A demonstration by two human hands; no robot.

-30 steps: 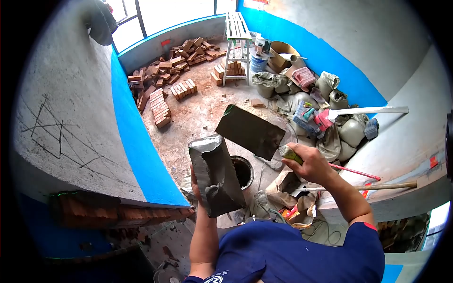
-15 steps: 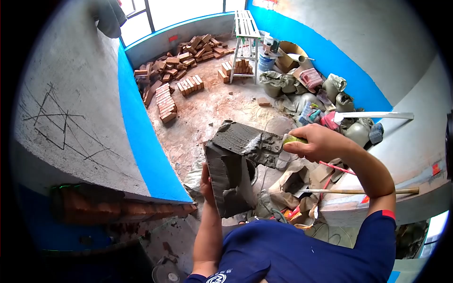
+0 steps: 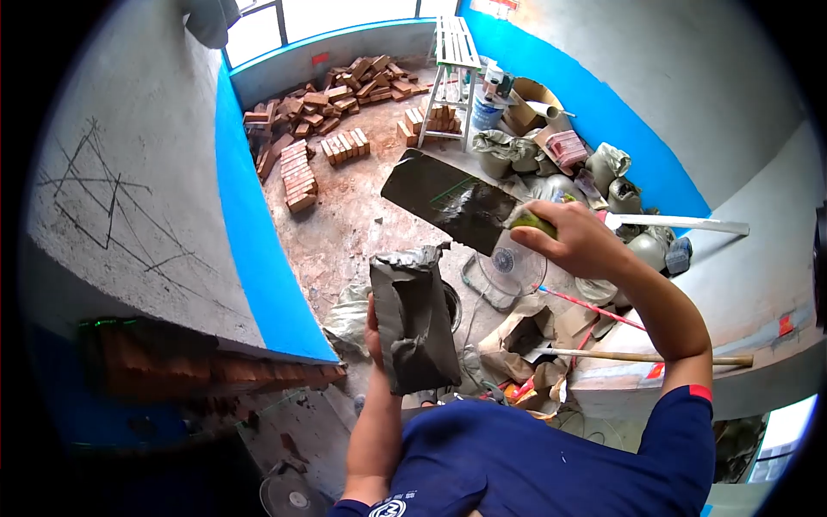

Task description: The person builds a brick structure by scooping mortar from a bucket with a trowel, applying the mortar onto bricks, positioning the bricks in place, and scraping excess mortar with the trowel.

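Observation:
My left hand [image 3: 374, 338] is closed around a mortar-covered brick [image 3: 416, 323], gripping it from its left side. Thick grey mortar, with a ragged top edge, hides the brick's own surface. My right hand [image 3: 564, 231] is wrapped round the yellow-green handle [image 3: 534, 222] of a trowel. The trowel's broad dark blade [image 3: 444, 194] points left, above and beyond the brick, with a gap between them. Wet grey mortar clings to the blade near the handle.
Loose bricks [image 3: 362, 82] lie heaped by the far wall, with stacked rows [image 3: 298, 177] nearer. A white step bench [image 3: 457, 43] stands behind. Filled sacks [image 3: 508, 151] line the right wall. A fan [image 3: 512, 263] and an open paper bag [image 3: 517, 332] lie below. A brick course [image 3: 198, 370] runs lower left.
The trowel has lifted off the brick's top and moved up and away, its blade now apart from the brick. My left hand still holds the brick in nearly the same place.

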